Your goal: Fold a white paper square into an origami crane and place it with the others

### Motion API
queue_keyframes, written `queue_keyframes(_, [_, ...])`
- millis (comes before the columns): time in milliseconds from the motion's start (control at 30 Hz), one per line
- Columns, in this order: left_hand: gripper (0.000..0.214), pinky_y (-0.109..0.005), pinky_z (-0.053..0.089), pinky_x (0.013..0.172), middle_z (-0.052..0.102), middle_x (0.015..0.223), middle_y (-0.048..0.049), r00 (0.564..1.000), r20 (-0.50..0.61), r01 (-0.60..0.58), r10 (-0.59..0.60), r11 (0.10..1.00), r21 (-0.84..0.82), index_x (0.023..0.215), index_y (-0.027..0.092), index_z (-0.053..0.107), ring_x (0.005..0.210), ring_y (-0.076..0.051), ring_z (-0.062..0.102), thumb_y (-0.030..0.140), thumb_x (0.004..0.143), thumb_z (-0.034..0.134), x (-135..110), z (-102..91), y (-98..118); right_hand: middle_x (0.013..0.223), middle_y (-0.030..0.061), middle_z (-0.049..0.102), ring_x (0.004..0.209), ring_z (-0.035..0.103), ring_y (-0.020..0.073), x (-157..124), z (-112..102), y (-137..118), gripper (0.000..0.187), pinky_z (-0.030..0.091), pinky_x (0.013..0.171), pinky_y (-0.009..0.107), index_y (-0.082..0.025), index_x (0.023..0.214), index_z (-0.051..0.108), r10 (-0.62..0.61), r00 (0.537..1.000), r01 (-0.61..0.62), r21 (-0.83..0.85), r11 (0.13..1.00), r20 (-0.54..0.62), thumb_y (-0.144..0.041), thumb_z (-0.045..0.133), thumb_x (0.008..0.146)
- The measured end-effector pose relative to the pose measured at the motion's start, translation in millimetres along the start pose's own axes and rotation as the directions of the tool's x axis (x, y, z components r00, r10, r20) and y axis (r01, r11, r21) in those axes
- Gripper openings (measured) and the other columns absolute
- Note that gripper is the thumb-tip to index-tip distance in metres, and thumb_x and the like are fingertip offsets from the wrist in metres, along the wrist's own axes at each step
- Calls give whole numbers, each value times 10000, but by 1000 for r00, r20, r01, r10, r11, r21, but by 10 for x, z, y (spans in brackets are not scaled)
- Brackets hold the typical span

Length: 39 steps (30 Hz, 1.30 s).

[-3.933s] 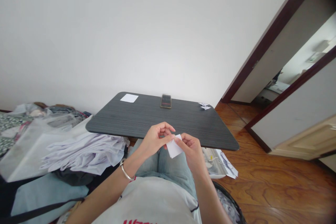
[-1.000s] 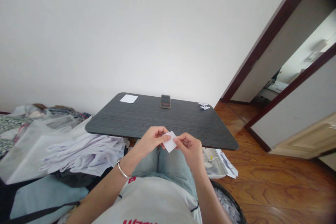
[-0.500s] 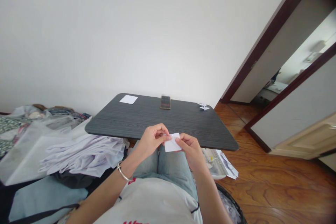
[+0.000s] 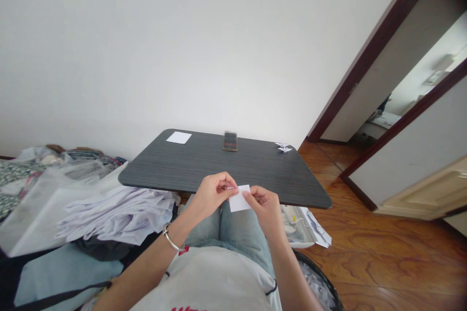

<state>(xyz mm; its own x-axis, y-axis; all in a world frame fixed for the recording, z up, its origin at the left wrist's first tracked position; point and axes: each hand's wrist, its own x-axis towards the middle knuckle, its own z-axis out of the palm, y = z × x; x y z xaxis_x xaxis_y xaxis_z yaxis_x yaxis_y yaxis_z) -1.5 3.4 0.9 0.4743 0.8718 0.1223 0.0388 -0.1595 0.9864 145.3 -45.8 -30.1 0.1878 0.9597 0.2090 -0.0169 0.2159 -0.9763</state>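
Note:
Between both hands is a small square of white paper (image 4: 240,201), held over my lap just off the near edge of the dark table (image 4: 197,160). My left hand (image 4: 215,192) pinches the paper's upper left part between thumb and fingers. On the right side, my right hand (image 4: 265,205) grips it with the thumb on top and the fingers bent behind. Whether the paper has folds cannot be made out clearly. A silver bracelet (image 4: 171,239) circles my left wrist.
A white paper sheet (image 4: 179,137) lies at the table's far left. By the wall is a phone (image 4: 230,141); folded paper cranes (image 4: 283,147) sit at the right. Piled white cloth (image 4: 120,214) lies left of my legs. Beneath the table's right side is a tray (image 4: 297,226).
Both hands stay nearly in place with the paper between them. The reddish strip under the paper's lower edge no longer shows.

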Motion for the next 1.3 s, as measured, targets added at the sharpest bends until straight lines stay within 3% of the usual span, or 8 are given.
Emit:
queue_keyframes(400, [141,-198,368,519,591,622,16,1000,17,-27,26,996,89,749,159,511,553,-100,522,225,715,631,-21,26,16,537,-32,561,470,456,93,42,-23,15,207,326,483,213,-165,627,581,47,995,-58,120,991,90,-322,672,726])
queue_keyframes(833, [151,-223,439,516,556,572,31,997,71,-15,21,996,-89,870,154,491,512,-108,524,282,796,518,-51,47,56,500,-56,452,440,372,69,0,31,83,274,273,433,191,-165,610,507,-18,997,27,119,993,-73,-356,655,741])
queue_keyframes(1300, [159,-206,456,494,551,563,41,995,98,-17,26,995,-97,913,146,498,496,-94,527,243,791,527,-128,53,159,535,-57,478,456,385,63,-51,42,-12,245,292,438,174,-168,627,516,13,1000,-10,306,952,-9,-323,665,746])
